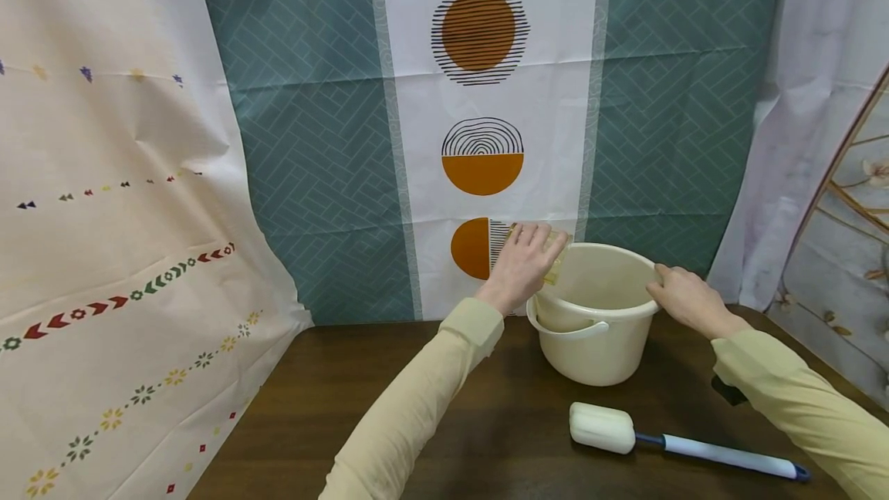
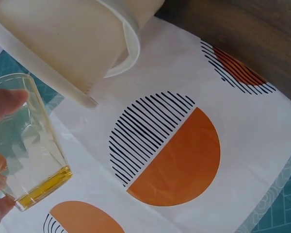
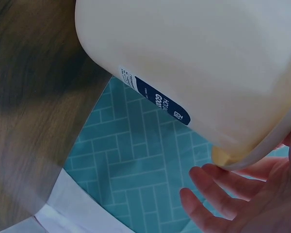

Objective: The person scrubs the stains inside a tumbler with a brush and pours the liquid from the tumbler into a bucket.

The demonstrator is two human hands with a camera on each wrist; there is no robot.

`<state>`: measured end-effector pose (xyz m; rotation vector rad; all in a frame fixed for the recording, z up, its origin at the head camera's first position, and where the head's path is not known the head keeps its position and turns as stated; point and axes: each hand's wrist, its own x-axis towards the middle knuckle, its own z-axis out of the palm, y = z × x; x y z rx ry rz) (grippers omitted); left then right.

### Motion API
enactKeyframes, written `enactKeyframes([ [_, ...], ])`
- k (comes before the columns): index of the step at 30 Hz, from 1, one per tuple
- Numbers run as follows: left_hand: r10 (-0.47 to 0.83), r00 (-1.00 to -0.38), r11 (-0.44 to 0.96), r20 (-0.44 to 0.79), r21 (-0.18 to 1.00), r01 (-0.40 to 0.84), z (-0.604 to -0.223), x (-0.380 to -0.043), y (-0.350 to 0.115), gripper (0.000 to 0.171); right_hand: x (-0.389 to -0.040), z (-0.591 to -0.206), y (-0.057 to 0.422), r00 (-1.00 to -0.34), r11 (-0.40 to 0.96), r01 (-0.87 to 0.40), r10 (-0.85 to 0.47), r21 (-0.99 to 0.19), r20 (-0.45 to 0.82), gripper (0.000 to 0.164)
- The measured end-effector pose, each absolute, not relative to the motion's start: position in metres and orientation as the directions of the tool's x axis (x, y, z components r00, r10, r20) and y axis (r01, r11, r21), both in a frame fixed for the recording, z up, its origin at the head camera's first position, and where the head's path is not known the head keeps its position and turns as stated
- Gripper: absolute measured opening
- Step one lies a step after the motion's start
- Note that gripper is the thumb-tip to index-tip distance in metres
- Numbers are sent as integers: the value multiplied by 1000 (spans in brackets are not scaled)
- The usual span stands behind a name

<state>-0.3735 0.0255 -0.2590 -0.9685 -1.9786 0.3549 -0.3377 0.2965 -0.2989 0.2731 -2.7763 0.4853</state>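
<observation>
My left hand (image 1: 522, 262) grips a clear drinking glass (image 2: 36, 145) with an amber-tinted base, just over the left side of the bucket's rim. In the left wrist view the glass leans, its thick yellow bottom lowermost. A cream plastic bucket (image 1: 590, 353) stands on the table near the back cloth, its handle hanging down in front. My right hand (image 1: 687, 301) holds the bucket's rim at the right side. Fingers (image 3: 223, 191) of that hand lie under the outer lip in the right wrist view. The bucket's floor is hidden.
In front of the bucket, a sponge brush (image 1: 600, 428) with a white head and long pale handle lies on the dark wooden table (image 1: 333, 423). Patterned cloths (image 1: 312, 137) hang behind the table and at both sides. A label (image 3: 160, 102) is stuck on the bucket's wall.
</observation>
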Motion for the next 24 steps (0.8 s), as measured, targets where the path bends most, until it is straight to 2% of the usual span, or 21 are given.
enactKeyframes([
  [5,759,-266,635,594,-586,503,-258,-373,26,45,-337,-299,295,-935,926,-231,-127,-297,333,45],
  [7,749,-273,645,604,-570,508,-258,-373,25,47,-337,-299,295,-934,927,-231,-125,-296,334,45],
  [16,636,-416,753,650,-402,522,-262,-372,16,75,-337,-299,296,-934,927,-235,-132,-293,333,43],
  [24,466,-476,784,746,-99,612,-266,-365,-3,84,-339,-300,297,-932,926,-242,-139,-290,334,43],
])
